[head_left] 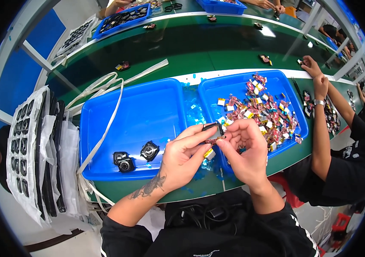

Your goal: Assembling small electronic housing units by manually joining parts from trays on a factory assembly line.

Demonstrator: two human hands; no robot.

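Observation:
My left hand (183, 162) grips a small black square watch-like case (211, 127) between thumb and fingers, tilted above the gap between two blue trays. At the case's near edge is a small reddish circuit board (213, 140). A silver-and-yellow battery cell (209, 154) hangs below it by my left thumb. My right hand (251, 150) is closed, with thumb and index finger pinching at the board's right end; its other fingers curl inward. The left blue tray (135, 103) bears a few black round-faced cases (149, 151). Many circuit boards with cells (261, 107) fill the right blue tray (206, 92).
White straps (113, 115) cross the left tray's side. Stacked trays of black cases (24, 145) stand at far left. Beyond runs a green conveyor belt (182, 55) carrying scattered parts. A co-worker's arms (321, 124) reach in at right. Blue scraps (195, 111) lie between the trays.

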